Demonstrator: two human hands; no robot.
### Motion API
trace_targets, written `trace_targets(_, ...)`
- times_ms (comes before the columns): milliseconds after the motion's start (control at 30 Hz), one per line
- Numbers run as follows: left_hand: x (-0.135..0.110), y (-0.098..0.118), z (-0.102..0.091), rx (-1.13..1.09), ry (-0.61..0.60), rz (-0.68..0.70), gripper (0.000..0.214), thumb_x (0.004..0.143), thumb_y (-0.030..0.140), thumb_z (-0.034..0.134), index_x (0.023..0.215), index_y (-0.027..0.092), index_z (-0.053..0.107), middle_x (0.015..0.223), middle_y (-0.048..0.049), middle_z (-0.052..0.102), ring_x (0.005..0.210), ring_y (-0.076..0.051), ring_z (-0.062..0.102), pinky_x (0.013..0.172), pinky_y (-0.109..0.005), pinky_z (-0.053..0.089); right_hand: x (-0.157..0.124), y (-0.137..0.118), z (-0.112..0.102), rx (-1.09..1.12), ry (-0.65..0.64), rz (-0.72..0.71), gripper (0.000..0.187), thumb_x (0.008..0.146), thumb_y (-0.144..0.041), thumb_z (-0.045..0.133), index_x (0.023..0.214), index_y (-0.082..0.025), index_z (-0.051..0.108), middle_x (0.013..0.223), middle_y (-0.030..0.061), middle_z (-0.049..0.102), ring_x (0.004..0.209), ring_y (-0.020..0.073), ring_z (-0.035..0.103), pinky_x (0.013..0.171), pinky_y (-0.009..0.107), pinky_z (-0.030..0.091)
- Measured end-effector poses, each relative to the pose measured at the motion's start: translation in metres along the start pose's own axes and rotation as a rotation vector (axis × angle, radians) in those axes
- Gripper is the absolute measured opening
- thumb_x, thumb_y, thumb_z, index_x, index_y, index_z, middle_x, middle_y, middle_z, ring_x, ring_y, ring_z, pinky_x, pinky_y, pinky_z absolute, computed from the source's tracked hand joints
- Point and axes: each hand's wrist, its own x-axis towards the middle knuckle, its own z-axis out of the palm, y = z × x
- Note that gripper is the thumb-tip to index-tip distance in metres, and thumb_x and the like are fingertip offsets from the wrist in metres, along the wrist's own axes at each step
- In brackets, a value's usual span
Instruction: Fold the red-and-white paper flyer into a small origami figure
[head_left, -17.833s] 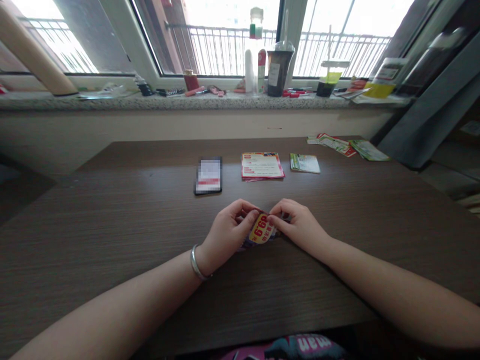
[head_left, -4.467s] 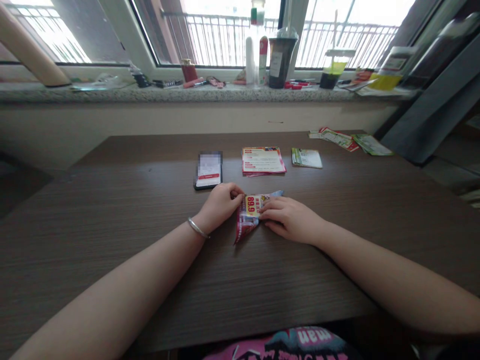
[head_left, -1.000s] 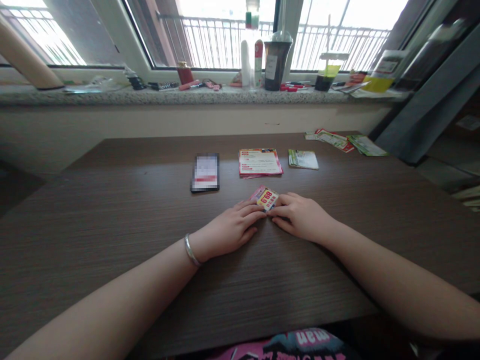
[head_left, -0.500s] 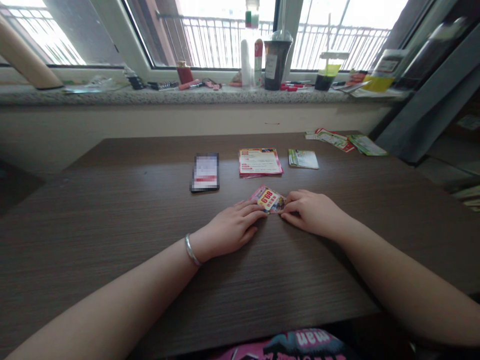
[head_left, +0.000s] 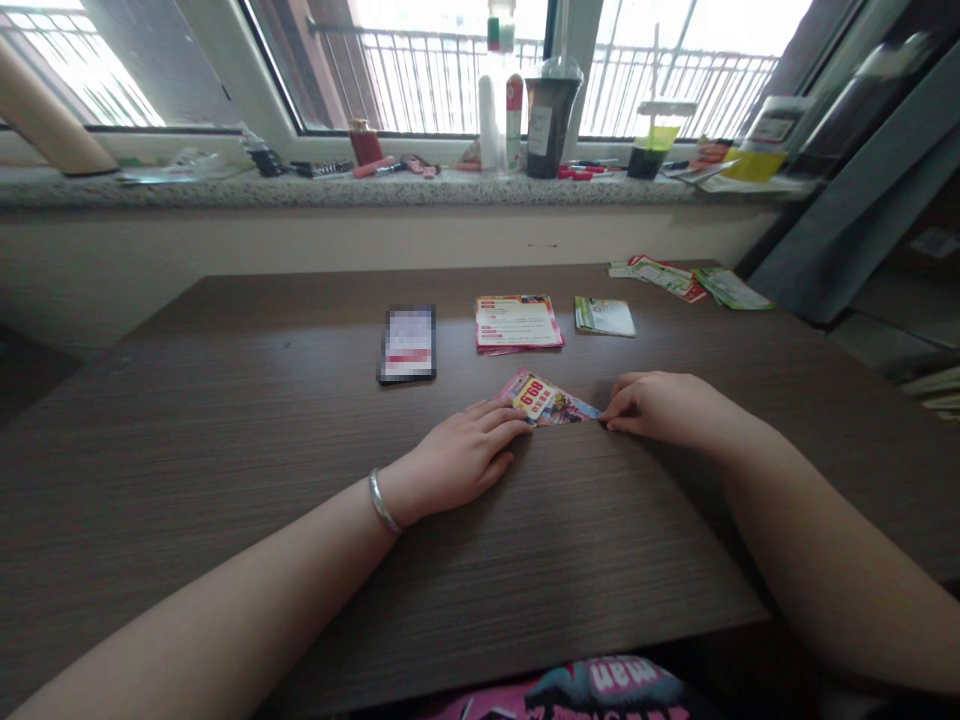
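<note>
A folded colourful flyer (head_left: 546, 401) with a yellow price tag lies flat on the brown wooden table (head_left: 225, 480). My left hand (head_left: 461, 460), a silver bangle on its wrist, lies flat with its fingers stretched out, pressing the flyer's left end. My right hand (head_left: 660, 405) has its fingers drawn together, the fingertips pressing down on the flyer's right tip along the folded edge.
A phone (head_left: 407, 344) lies behind the hands, with a pink flyer stack (head_left: 517, 323) and a green flyer stack (head_left: 604, 316) to its right. More leaflets (head_left: 686, 280) sit far right. The windowsill (head_left: 360, 190) carries bottles, a dark drink cup (head_left: 550, 120) and small items.
My right hand has slid to the right along the flyer's lower edge, uncovering more of the folded paper. My left hand has stayed pressed on the left end.
</note>
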Motion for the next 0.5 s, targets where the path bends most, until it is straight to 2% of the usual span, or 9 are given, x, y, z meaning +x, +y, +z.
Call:
trace_targets(200, -0.002, 0.0, -0.001, -0.003, -0.021, -0.011, 0.034, 0.095, 0.027, 0.044, 0.127, 0.02, 0.053, 0.135, -0.0072, 0.054, 0.132, -0.021, 0.043, 0.112, -0.039, 0.035, -0.002, 0.016, -0.002, -0.036, -0.081, 0.156, 0.013, 0.078, -0.034, 0.064, 0.081, -0.034, 0.076, 0.085, -0.0031, 0.074, 0.074, 0.0174, 0.065, 0.058, 0.027, 0.042)
trace_targets(267, -0.002, 0.002, -0.001, -0.006, -0.013, -0.007, 0.033, 0.096, 0.027, 0.044, 0.126, 0.02, 0.054, 0.134, -0.0076, 0.055, 0.132, -0.021, 0.043, 0.112, -0.039, 0.035, -0.002, 0.023, -0.001, -0.039, -0.059, 0.154, 0.015, 0.08, -0.033, 0.061, 0.081, -0.033, 0.076, 0.086, -0.0025, 0.074, 0.075, 0.0177, 0.065, 0.06, 0.027, 0.044)
trace_targets(367, -0.002, 0.003, -0.002, 0.0, 0.0, -0.001, 0.032, 0.096, 0.028, 0.043, 0.125, 0.02, 0.054, 0.133, -0.008, 0.055, 0.131, -0.021, 0.044, 0.112, -0.04, 0.036, 0.0, 0.022, 0.001, 0.003, 0.071, 0.06, 0.022, 0.087, -0.033, 0.054, 0.087, -0.027, 0.075, 0.094, 0.0014, 0.073, 0.083, 0.0179, 0.065, 0.072, 0.028, 0.048)
trace_targets(433, -0.001, 0.004, -0.002, 0.003, 0.007, 0.001, 0.032, 0.096, 0.028, 0.044, 0.125, 0.02, 0.054, 0.133, -0.0081, 0.055, 0.13, -0.021, 0.045, 0.112, -0.04, 0.036, 0.002, 0.012, 0.002, 0.048, 0.197, -0.025, 0.025, 0.09, -0.032, 0.051, 0.097, -0.025, 0.074, 0.101, 0.0036, 0.072, 0.091, 0.0185, 0.064, 0.08, 0.03, 0.049)
trace_targets(500, 0.001, 0.005, -0.003, 0.004, 0.009, 0.002, 0.032, 0.095, 0.027, 0.044, 0.125, 0.02, 0.054, 0.133, -0.0082, 0.055, 0.13, -0.021, 0.045, 0.112, -0.04, 0.035, 0.004, -0.004, 0.005, 0.104, 0.255, -0.155, 0.026, 0.092, -0.03, 0.05, 0.103, -0.024, 0.072, 0.106, 0.0039, 0.07, 0.098, 0.0184, 0.062, 0.088, 0.032, 0.048)
